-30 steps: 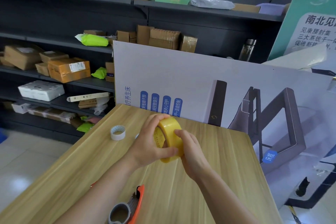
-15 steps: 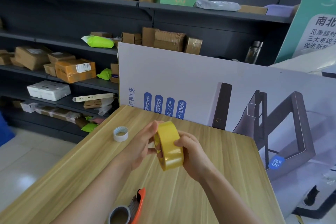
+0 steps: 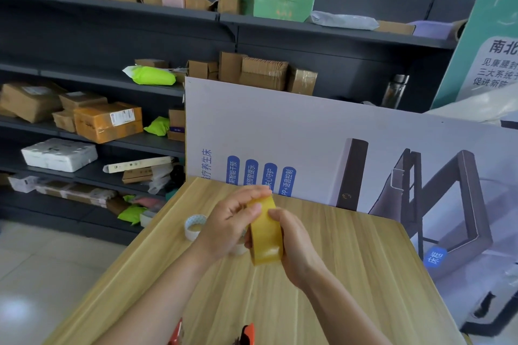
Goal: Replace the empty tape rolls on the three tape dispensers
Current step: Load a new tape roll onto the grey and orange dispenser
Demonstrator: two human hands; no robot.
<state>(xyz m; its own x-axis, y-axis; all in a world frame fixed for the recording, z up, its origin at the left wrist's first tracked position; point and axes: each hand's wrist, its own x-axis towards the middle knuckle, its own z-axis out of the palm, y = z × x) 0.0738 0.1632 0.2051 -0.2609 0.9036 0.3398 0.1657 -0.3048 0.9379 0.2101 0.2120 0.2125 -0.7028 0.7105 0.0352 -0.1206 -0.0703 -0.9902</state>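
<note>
A full roll of yellow tape (image 3: 265,235) is held edge-on above the wooden table (image 3: 350,274), between both hands. My left hand (image 3: 227,225) grips its left side, with the thumb pressed on the top of the outer band. My right hand (image 3: 297,244) cups its right side. A small empty white tape core (image 3: 193,226) lies on the table just left of my left hand. Two orange tips of tape dispensers (image 3: 249,334) (image 3: 177,333) poke in at the bottom edge, mostly cut off.
A large printed board (image 3: 322,143) leans upright along the table's far edge. Behind it stand dark shelves (image 3: 112,45) loaded with cardboard boxes and parcels. The table's left edge drops to a tiled floor (image 3: 42,266).
The roll has turned more edge-on and my left thumb has moved onto its outer band. The view has tilted up, so the dispenser with its empty core has slid almost out at the bottom.
</note>
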